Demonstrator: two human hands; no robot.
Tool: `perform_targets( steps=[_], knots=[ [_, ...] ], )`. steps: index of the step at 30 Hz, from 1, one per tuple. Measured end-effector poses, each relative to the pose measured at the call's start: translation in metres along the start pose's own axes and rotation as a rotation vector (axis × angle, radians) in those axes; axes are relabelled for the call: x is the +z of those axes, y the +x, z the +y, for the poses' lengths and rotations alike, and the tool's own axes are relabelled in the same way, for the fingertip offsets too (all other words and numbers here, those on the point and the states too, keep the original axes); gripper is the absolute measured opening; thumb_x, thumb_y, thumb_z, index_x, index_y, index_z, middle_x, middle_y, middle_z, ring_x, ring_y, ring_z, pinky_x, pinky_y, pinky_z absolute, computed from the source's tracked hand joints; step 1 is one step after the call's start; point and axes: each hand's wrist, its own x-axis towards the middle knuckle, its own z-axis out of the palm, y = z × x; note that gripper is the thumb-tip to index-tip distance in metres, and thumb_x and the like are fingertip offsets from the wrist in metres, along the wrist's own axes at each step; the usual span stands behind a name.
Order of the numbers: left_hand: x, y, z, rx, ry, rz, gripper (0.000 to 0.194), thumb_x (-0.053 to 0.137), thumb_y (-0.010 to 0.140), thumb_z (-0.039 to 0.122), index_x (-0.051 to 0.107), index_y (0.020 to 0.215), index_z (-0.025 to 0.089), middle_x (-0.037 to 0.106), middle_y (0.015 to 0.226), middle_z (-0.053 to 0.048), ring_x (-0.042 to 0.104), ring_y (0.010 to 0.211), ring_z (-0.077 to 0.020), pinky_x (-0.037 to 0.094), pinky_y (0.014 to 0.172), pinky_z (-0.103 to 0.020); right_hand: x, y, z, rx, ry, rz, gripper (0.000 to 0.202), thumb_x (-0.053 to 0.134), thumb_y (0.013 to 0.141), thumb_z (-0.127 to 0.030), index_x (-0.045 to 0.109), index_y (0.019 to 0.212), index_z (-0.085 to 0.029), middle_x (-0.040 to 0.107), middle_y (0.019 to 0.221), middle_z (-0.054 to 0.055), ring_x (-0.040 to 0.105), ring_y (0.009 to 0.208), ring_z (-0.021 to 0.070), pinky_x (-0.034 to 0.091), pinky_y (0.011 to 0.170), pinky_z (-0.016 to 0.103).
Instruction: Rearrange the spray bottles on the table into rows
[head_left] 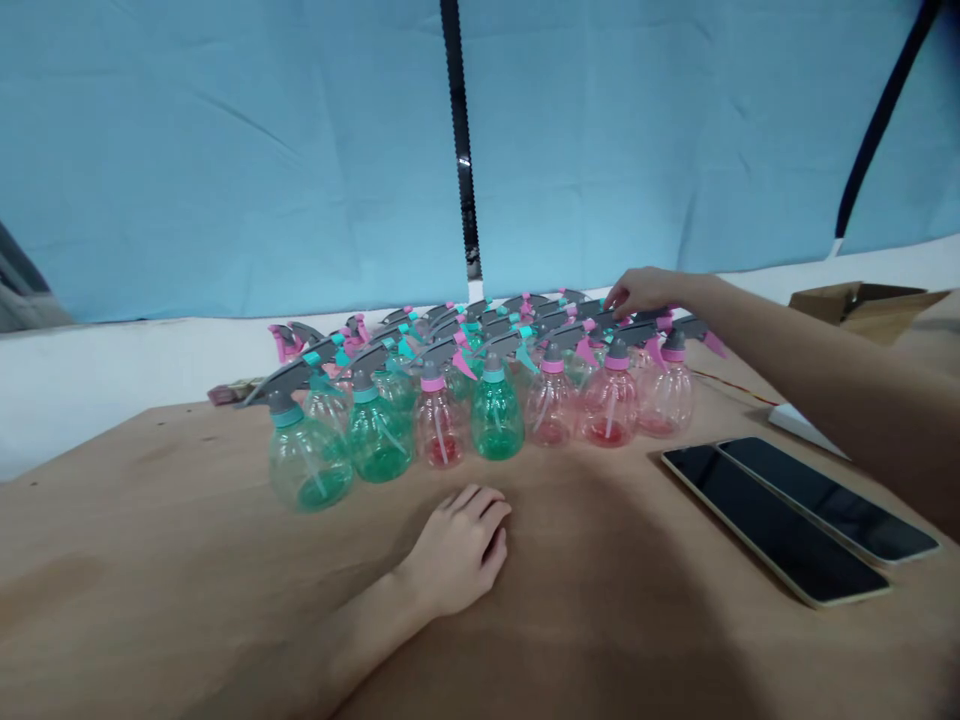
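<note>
While my left hand lay on the wooden table, fingers loosely bent with nothing visible in them, my right hand was at the far right of the spray bottles, fingers dipped down by the grey spray heads. Couldn't tell if they were pinching one, tbh. The back heads sat just under and left of those fingertips, so my right was nearer; the front row stood upright, long axis vertical, just past my left. All smooth see-through plastic, pear-shaped, green or pink, with little pink or teal triggers.
</note>
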Motion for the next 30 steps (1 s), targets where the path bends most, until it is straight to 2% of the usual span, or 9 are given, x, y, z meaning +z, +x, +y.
perform_targets(
  steps=[3,5,10,15,18,21,25,28,30],
  knots=[
    [0.0,0.0,0.0,-0.002,-0.006,0.004,0.026,0.04,0.083,0.016,0.057,0.103,0.016,0.06,0.106,-0.006,0.055,0.098,-0.0213,0.047,0.084,-0.038,0.005,0.0,-0.004,0.093,-0.012,-0.078,0.011,0.067,0.066,-0.019,0.072,0.076,-0.019,0.067,0.061,0.002,0.064,0.063,0.0216,0.051,0.065,0.034],
    [0.0,0.0,0.001,-0.003,-0.007,0.002,0.026,0.04,0.083,0.016,0.057,0.102,0.016,0.06,0.106,-0.007,0.055,0.098,-0.0217,0.048,0.084,-0.038,0.003,-0.002,-0.007,0.143,-0.008,-0.028,0.014,0.065,0.069,-0.018,0.072,0.082,-0.015,0.068,0.063,0.002,0.065,0.064,0.0198,0.051,0.067,0.033],
    [-0.002,0.001,0.001,-0.006,-0.025,0.001,0.026,0.039,0.083,0.016,0.057,0.101,0.016,0.06,0.106,-0.007,0.055,0.098,-0.0224,0.048,0.083,-0.039,-0.029,-0.011,-0.017,0.167,-0.018,0.207,0.029,0.053,0.082,-0.028,0.069,0.091,-0.005,0.07,0.081,0.011,0.065,0.079,0.0189,0.047,0.076,0.033],
    [-0.002,0.0,0.002,-0.012,-0.03,0.004,0.026,0.039,0.083,0.017,0.057,0.101,0.016,0.061,0.105,-0.007,0.056,0.098,-0.0228,0.048,0.082,-0.039,-0.082,-0.029,-0.041,0.132,-0.022,0.423,0.032,0.051,0.084,-0.031,0.066,0.104,-0.011,0.069,0.095,0.01,0.062,0.093,0.0245,0.047,0.084,0.038],
    [0.0,0.0,0.001,-0.032,-0.043,0.003,0.026,0.039,0.083,0.017,0.056,0.102,0.017,0.061,0.106,-0.007,0.056,0.099,-0.023,0.048,0.084,-0.04,-0.11,-0.052,-0.063,0.054,0.016,0.69,0.033,0.047,0.086,-0.032,0.065,0.107,-0.014,0.068,0.098,0.009,0.06,0.095,0.0245,0.046,0.085,0.037],
    [0.002,-0.001,0.0,-0.099,-0.077,0.036,0.035,0.04,0.082,0.018,0.048,0.116,0.015,0.055,0.118,-0.01,0.054,0.105,-0.0245,0.046,0.088,-0.041,-0.127,-0.078,-0.089,-0.04,0.097,0.825,0.039,0.044,0.086,-0.036,0.061,0.115,-0.015,0.065,0.104,0.01,0.059,0.098,0.0275,0.045,0.083,0.038],
    [0.003,-0.002,-0.005,-0.189,-0.162,0.306,0.055,0.041,0.086,0.027,0.021,0.136,0.015,0.032,0.139,-0.016,0.036,0.126,-0.0269,0.038,0.099,-0.044,-0.11,-0.103,-0.129,-0.191,0.261,0.798,0.036,0.05,0.083,-0.039,0.064,0.11,-0.02,0.067,0.099,0.006,0.062,0.09,0.0224,0.048,0.075,0.035],
    [0.002,-0.004,-0.008,-0.159,-0.247,0.513,0.062,0.041,0.088,0.03,0.009,0.14,0.02,0.021,0.145,-0.014,0.021,0.134,-0.0264,0.027,0.106,-0.047,-0.066,-0.115,-0.162,-0.309,0.443,0.603,0.026,0.058,0.081,-0.029,0.069,0.099,-0.014,0.07,0.082,0.006,0.064,0.079,0.0192,0.051,0.074,0.036],
    [0.001,-0.006,-0.009,-0.113,-0.29,0.533,0.063,0.039,0.089,0.03,0.004,0.141,0.023,0.017,0.147,-0.012,0.019,0.135,-0.0263,0.024,0.107,-0.048,-0.033,-0.12,-0.178,-0.39,0.548,0.501,0.018,0.057,0.081,-0.018,0.071,0.092,-0.018,0.07,0.088,0.002,0.064,0.082,0.0174,0.052,0.072,0.033]
  ],
)
